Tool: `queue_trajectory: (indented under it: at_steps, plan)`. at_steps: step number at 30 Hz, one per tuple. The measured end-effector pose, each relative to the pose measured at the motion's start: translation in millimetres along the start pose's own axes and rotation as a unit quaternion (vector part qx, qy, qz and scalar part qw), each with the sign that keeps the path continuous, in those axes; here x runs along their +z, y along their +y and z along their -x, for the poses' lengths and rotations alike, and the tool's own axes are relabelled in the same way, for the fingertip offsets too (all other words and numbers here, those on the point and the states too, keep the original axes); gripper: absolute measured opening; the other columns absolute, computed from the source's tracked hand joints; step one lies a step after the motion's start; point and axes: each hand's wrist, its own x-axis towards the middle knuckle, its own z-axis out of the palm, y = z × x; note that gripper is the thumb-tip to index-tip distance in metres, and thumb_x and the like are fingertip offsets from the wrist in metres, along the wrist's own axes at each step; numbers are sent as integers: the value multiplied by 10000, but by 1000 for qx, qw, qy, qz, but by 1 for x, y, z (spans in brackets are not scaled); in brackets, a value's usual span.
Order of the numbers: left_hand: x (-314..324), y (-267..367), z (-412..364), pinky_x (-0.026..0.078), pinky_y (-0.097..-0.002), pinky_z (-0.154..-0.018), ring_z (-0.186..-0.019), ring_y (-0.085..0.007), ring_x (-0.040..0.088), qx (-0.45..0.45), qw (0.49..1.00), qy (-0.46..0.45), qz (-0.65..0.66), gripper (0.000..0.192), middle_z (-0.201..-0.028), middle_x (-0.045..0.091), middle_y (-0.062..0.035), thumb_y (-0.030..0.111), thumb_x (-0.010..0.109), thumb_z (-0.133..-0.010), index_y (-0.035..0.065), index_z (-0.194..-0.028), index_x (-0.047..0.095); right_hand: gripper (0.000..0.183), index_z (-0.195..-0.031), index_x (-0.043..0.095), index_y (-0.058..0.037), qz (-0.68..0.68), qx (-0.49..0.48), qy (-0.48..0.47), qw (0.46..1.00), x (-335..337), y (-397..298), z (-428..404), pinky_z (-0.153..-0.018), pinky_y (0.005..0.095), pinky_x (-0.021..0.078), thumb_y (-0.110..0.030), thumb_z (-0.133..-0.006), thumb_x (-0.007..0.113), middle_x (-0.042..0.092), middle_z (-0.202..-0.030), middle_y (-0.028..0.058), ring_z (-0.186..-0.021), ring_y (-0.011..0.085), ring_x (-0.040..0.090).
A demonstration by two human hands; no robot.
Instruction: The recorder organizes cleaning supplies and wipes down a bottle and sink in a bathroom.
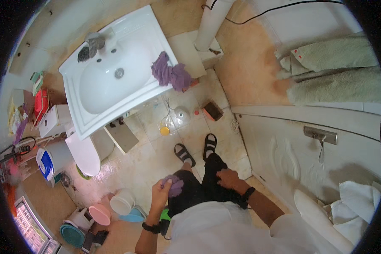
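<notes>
A small purple cloth is pinched between the thumb and fingers of my left hand, over my left thigh. My right hand hangs against the dark fabric of my right leg, its fingers curled; whether it grips anything is hidden. Ahead of me is a white ceramic washbasin, with a drain in its bowl. A larger bunched purple cloth drapes over the basin's near right rim. Grey and dark bunched items rest by the basin's back left edge.
Left stand a toilet with its lid down, a bin and several buckets and basins. A drawer-like panel juts out below the basin. A brush lies on the tiles. Right is a white door-like panel with green towels above.
</notes>
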Motion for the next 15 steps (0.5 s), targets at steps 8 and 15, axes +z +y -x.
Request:
queue_trajectory:
  at_steps: [8, 15]
  plan:
    - [33, 8, 8, 584, -301, -749, -803, -169, 696, -3, 999, 31, -16, 263, -951, 713, -111, 181, 574, -991, -58, -1071, 651, 134, -865, 721, -129, -22, -87, -50, 995, 13, 36, -9, -734, 468, 538, -194, -813, 616, 699, -853, 113, -845, 312, 675]
    - [77, -37, -11, 505, -271, -669, -735, -115, 609, -44, 996, 75, 31, 277, -866, 680, -40, 226, 621, -964, -36, -1028, 684, 136, -887, 715, -68, -240, -250, -298, 889, -11, 88, -9, -678, 403, 513, -148, -804, 644, 713, -871, 101, -816, 257, 671]
